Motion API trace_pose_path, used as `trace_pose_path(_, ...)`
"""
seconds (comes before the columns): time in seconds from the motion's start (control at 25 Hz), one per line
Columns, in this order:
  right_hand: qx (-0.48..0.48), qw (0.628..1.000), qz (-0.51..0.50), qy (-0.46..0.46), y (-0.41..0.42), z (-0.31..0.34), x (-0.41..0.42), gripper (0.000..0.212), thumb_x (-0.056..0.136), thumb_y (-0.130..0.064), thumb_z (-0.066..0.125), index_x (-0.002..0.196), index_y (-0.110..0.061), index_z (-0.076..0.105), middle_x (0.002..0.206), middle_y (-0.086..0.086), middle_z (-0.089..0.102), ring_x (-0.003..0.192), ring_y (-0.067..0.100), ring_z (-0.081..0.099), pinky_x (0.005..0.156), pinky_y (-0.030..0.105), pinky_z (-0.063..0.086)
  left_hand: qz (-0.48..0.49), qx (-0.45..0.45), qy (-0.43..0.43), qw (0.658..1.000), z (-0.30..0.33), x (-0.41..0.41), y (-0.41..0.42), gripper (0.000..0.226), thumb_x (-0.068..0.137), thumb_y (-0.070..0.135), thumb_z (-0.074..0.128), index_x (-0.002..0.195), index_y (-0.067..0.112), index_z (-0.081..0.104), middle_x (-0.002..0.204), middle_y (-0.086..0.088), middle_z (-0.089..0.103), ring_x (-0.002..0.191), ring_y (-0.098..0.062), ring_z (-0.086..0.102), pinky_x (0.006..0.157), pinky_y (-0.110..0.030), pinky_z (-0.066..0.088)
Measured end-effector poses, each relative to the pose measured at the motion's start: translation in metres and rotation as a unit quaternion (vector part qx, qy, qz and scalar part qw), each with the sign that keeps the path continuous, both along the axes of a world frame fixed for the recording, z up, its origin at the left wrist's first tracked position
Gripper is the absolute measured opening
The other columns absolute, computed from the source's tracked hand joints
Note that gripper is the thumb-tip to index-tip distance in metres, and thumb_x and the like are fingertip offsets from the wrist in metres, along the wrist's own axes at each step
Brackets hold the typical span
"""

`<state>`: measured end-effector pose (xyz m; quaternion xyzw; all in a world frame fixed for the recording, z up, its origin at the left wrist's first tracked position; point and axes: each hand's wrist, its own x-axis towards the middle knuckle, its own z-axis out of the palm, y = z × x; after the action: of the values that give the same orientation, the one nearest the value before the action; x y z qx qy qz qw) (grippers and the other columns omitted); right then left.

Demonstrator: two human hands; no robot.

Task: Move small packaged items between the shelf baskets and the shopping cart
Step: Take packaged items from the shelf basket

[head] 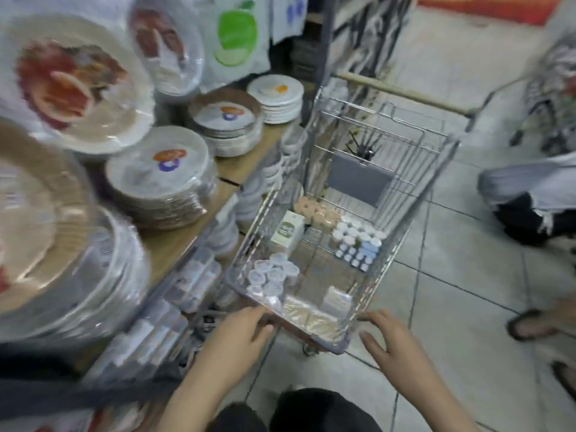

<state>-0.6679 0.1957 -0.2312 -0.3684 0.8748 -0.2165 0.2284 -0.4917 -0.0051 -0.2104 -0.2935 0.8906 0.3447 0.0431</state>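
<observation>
A wire shopping cart stands on the tiled floor right of the shelf. Inside lie packs of small clear lidded cups, a white and green box, peach-coloured round items, white-capped little bottles and flat clear packets. My left hand rests on the cart's near left rim, fingers curled over it. My right hand hovers at the near right corner, fingers spread, holding nothing. The picture is blurred by motion.
Wrapped stacks of disposable plates fill the wooden shelf on the left, with small packaged goods on the tier below. Another person's sandalled foot and a crouching figure are at the right. A second cart handle lies beyond.
</observation>
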Motion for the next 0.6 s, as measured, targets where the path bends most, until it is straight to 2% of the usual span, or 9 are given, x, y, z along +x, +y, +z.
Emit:
trace_pose_path(0.16, 0.038, 0.996, -0.049, -0.072, 0.002, -0.037, -0.005, 0.027, 0.094, -0.027, 0.054, 0.121, -0.025, 0.057, 0.117, -0.013, 0.056, 0.113, 0.007, 0.054, 0.092, 0.020, 0.040, -0.012, 0.040, -0.071, 0.997, -0.042, -0.023, -0.014, 0.032, 0.097, 0.032, 0.047, 0.128, 0.025, 0.053, 0.127, 0.009, 0.057, 0.116, -0.007, 0.053, 0.092, -0.020, 0.042)
trace_pose_path(0.28, 0.064, 0.990, -0.065, -0.112, -0.017, -0.064, -0.003, 0.030, 0.095, -0.024, 0.051, 0.124, -0.021, 0.055, 0.121, -0.009, 0.058, 0.112, 0.006, 0.054, 0.088, 0.014, 0.038, -0.015, 0.060, -0.110, 0.992, -0.076, -0.042, -0.029, 0.029, 0.095, 0.031, 0.049, 0.122, 0.026, 0.057, 0.122, 0.011, 0.062, 0.112, -0.006, 0.056, 0.093, -0.024, 0.045)
trace_pose_path(0.4, 0.084, 0.977, -0.101, -0.169, -0.043, -0.091, -0.004, 0.033, 0.095, -0.021, 0.050, 0.127, -0.017, 0.053, 0.127, -0.005, 0.056, 0.116, 0.008, 0.053, 0.083, 0.011, 0.036, -0.046, 0.068, -0.136, 0.987, -0.103, -0.068, -0.040, 0.028, 0.095, 0.027, 0.049, 0.121, 0.022, 0.059, 0.118, 0.006, 0.063, 0.109, -0.010, 0.056, 0.089, -0.022, 0.043)
trace_pose_path(0.6, 0.133, 0.955, -0.159, -0.214, -0.081, -0.149, -0.012, 0.039, 0.095, -0.027, 0.050, 0.132, -0.015, 0.048, 0.133, 0.002, 0.052, 0.120, 0.017, 0.050, 0.097, 0.026, 0.039, -0.062, 0.088, -0.168, 0.980, -0.160, -0.107, -0.053, 0.027, 0.095, 0.029, 0.048, 0.118, 0.019, 0.060, 0.115, 0.002, 0.064, 0.104, -0.013, 0.058, 0.087, -0.028, 0.046)
